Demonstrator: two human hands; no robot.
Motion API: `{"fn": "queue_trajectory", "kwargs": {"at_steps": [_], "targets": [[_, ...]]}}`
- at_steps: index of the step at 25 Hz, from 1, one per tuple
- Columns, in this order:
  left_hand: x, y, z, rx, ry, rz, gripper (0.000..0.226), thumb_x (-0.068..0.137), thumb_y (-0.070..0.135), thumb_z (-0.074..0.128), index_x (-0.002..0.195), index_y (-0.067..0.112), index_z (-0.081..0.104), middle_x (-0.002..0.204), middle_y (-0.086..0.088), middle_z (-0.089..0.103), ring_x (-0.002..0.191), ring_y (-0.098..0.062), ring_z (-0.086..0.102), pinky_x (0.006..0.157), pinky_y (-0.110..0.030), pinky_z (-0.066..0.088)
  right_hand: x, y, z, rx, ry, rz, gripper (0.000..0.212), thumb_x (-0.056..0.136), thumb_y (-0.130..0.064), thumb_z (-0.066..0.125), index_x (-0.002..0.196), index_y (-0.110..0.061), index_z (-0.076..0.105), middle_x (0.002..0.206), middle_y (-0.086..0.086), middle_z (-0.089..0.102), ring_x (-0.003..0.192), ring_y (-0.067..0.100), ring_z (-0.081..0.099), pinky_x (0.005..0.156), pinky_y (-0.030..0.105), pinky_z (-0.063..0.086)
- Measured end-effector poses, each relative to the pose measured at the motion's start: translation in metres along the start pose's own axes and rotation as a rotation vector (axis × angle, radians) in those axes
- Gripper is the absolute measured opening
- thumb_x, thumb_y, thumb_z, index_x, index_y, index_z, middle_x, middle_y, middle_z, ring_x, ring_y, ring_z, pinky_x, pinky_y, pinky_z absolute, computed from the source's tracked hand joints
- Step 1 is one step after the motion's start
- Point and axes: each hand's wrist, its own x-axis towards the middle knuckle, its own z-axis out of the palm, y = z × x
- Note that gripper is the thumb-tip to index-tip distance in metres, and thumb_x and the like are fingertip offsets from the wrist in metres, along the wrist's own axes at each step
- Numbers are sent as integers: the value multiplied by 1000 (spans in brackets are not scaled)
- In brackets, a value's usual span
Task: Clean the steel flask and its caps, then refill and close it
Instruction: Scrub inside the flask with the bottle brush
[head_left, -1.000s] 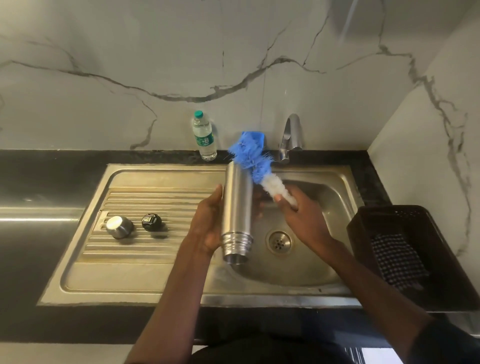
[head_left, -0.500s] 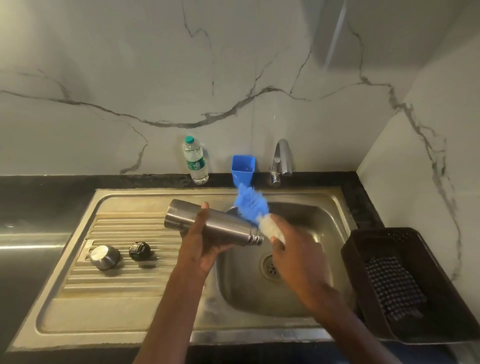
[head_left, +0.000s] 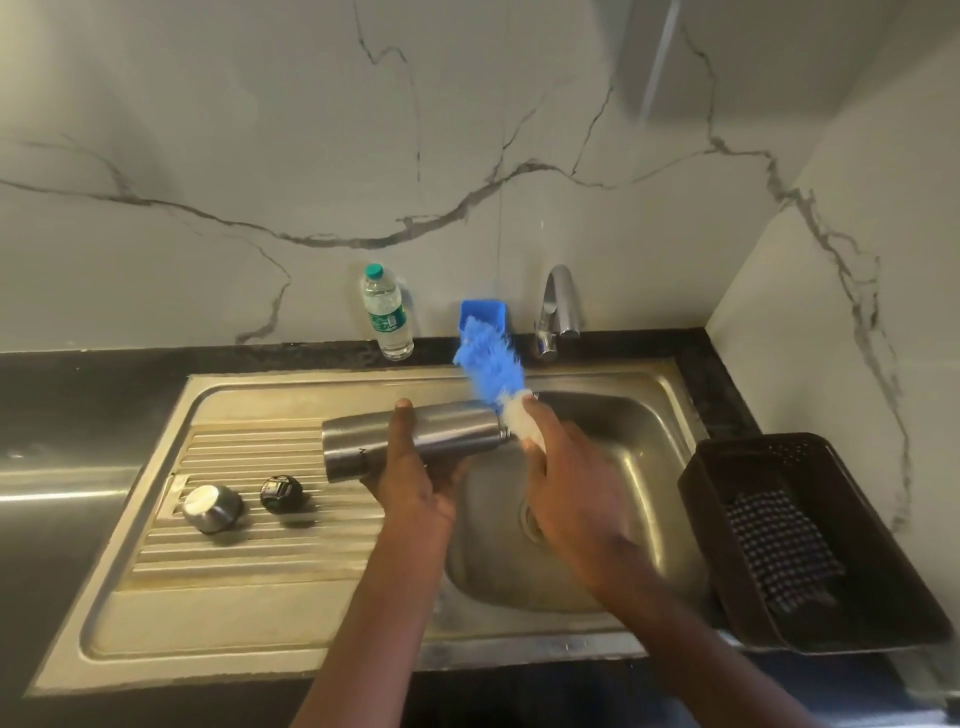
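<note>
My left hand (head_left: 415, 483) grips one cylindrical steel flask (head_left: 410, 436), fingers curled under it, thumb over the top. The flask lies on its side above the sink, mouth pointing right. My right hand (head_left: 571, 499) has its fingers wrapped round the white handle of one blue-bristled bottle brush (head_left: 488, 364); bristles stick up just beside the flask mouth (cannot tell if they touch it).

Two caps on the ribbed drainboard of the stainless steel sink (head_left: 260, 613): one rounded steel cap (head_left: 212, 508), one black inner cap (head_left: 281, 494), near each other, not touching.

At the back of the black surface (head_left: 78, 395): one clear plastic water bottle with a green cap (head_left: 384, 314), one blue plastic cup (head_left: 483, 313), one chrome tap (head_left: 557, 312). On the right, one dark brown plastic basket (head_left: 727, 499) holding one checked cloth (head_left: 779, 551).
</note>
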Motion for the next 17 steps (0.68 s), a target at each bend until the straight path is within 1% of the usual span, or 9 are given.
{"fn": "queue_trajectory", "kwargs": {"at_steps": [2,5,7,8,10,12,14,16,17], "targets": [[1,8,6,-53,12,5,93,62,27,101,140,24,50,122,-17,72,103,-43,74,75,-66,62,-8,4,4,-13,-6,-59,59,106,-31,49,157,-46,23,130,2,62,101,22,68,85,41,57],[8,30,10,-109,-1,3,97,62,31,100,142,19,48,127,-19,70,104,-44,74,75,-67,62,-67,29,7,63,-109,-97,61,107,-35,47,156,-56,16,134,-10,59,94,12,67,77,30,52],[8,39,10,-86,2,17,91,67,33,98,141,15,48,127,-20,70,106,-44,73,74,-66,62,-84,50,0,183,-111,-48,59,105,-38,52,148,-68,25,140,-17,60,102,12,69,81,33,55],[6,42,10,-72,-3,5,85,71,33,96,139,13,49,126,-20,70,106,-44,72,73,-65,63,-79,59,-2,276,-73,-9,57,103,-38,56,143,-72,31,136,-16,65,100,10,70,80,33,56],[2,45,10,-3,-15,-26,72,79,35,91,134,10,53,121,-20,70,104,-43,72,70,-62,64,-51,68,-7,423,42,22,51,102,-35,59,142,-64,44,122,-11,71,84,1,70,67,20,54],[-3,46,13,123,-39,-58,62,83,37,87,129,10,57,117,-19,72,99,-39,74,61,-56,65,-13,62,-18,465,123,-18,41,104,-42,56,144,-50,52,117,-15,70,85,-1,69,62,16,53],[-8,44,20,291,-100,-77,49,87,40,82,121,12,60,104,-17,76,82,-33,78,54,-48,65,20,50,-28,511,119,-113,38,103,-53,52,139,-45,61,114,-19,73,95,0,70,71,22,57],[-11,44,26,380,-200,-107,40,92,42,75,116,13,63,87,-12,79,66,-28,78,49,-38,62,37,42,-28,626,33,-189,34,103,-48,55,132,-37,70,108,-19,77,97,2,72,78,22,56],[-11,46,29,389,-257,-143,40,93,44,72,118,13,66,86,-10,80,67,-27,78,51,-35,62,40,43,-26,672,-16,-236,31,105,-41,58,129,-30,73,106,-16,78,98,6,73,79,23,57]]}}
